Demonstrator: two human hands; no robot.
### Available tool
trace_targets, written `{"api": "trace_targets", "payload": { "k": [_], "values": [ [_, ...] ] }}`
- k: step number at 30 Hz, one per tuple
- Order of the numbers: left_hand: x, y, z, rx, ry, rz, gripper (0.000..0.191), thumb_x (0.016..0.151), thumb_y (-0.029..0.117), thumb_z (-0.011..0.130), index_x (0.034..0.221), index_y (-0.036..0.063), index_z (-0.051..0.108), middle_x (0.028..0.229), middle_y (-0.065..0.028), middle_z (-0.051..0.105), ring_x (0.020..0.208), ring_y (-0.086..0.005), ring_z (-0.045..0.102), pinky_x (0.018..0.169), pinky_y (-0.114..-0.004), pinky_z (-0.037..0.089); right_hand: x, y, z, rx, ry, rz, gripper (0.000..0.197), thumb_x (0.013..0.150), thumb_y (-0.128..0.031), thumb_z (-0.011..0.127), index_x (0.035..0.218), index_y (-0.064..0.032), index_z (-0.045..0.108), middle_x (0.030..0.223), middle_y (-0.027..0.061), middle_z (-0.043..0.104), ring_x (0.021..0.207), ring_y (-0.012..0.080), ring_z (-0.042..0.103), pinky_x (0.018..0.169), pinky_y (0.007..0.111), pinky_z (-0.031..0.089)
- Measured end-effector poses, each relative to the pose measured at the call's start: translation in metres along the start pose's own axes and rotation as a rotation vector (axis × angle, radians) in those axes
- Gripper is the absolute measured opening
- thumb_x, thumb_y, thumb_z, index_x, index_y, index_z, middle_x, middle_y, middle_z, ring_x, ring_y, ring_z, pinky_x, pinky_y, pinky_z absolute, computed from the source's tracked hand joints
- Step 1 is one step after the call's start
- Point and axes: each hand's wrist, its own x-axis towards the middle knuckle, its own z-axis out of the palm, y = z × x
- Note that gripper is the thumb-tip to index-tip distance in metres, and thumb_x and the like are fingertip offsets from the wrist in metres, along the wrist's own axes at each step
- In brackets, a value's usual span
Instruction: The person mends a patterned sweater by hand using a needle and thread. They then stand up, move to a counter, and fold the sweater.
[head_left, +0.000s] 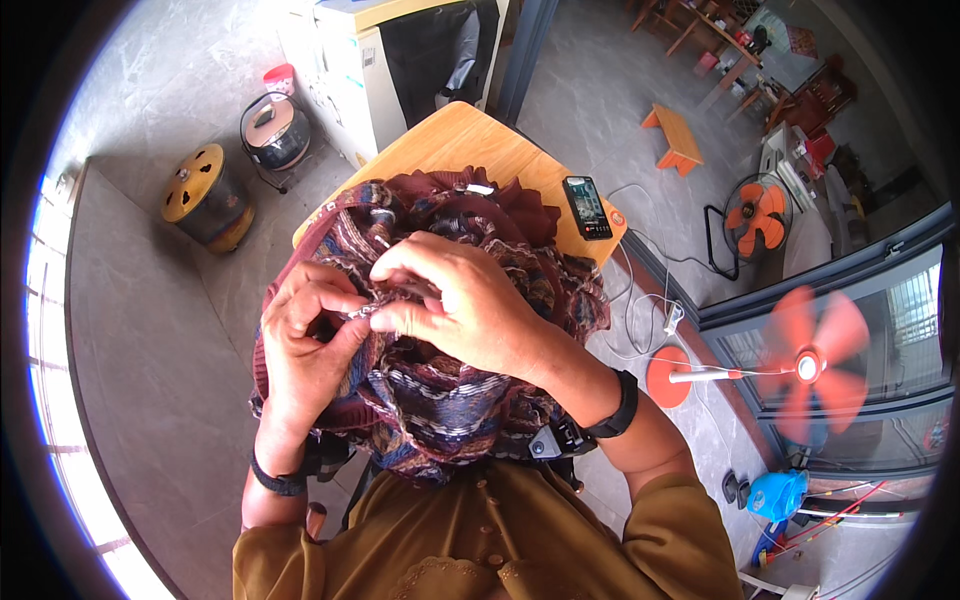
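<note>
A multicoloured knitted garment (442, 397) with maroon ribbed edging is bunched over my lap and the near part of a wooden table (480, 135). My left hand (311, 330) pinches a bit of its knit between thumb and forefinger. Close against it on the right, my right hand (450, 304) has thumb and fingers on the same raised piece of knit; whether it also holds a small tool cannot be seen. A small white tag (480, 190) shows near the garment's far edge. A smartphone (587, 208) with a lit screen lies at the table's right corner.
An orange pedestal fan (810, 367) spins at the right, cables running over the floor beside it. Another fan (756, 214) and a low wooden stool (673, 139) stand farther off. A lidded metal pot (210, 199) and a rice cooker (276, 133) are at the left, near a white cabinet (337, 82).
</note>
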Motion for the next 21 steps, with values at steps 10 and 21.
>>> {"api": "trace_targets", "payload": {
  "k": [10,21],
  "values": [
    [0.000,-0.005,0.006,0.121,0.051,0.146,0.026,0.069,-0.003,0.081,0.079,0.0047,0.059,0.082,-0.0051,0.060,0.076,-0.0198,0.060,0.069,-0.031,0.048,0.001,-0.012,0.001,-0.228,-0.029,-0.073,0.020,0.078,-0.014,0.081,0.091,-0.0067,0.067,0.084,0.0088,0.061,0.072,0.0277,0.065,0.064,0.037,0.051],
    [0.000,-0.003,-0.001,0.111,-0.064,0.028,0.023,0.078,0.001,0.080,0.093,0.0031,0.064,0.094,-0.0062,0.063,0.087,-0.0167,0.061,0.077,-0.029,0.047,0.000,0.006,0.011,-0.031,0.063,-0.081,0.012,0.079,0.005,0.072,0.084,-0.0029,0.064,0.077,0.0056,0.054,0.067,0.0178,0.057,0.061,0.030,0.046]
  ]
}}
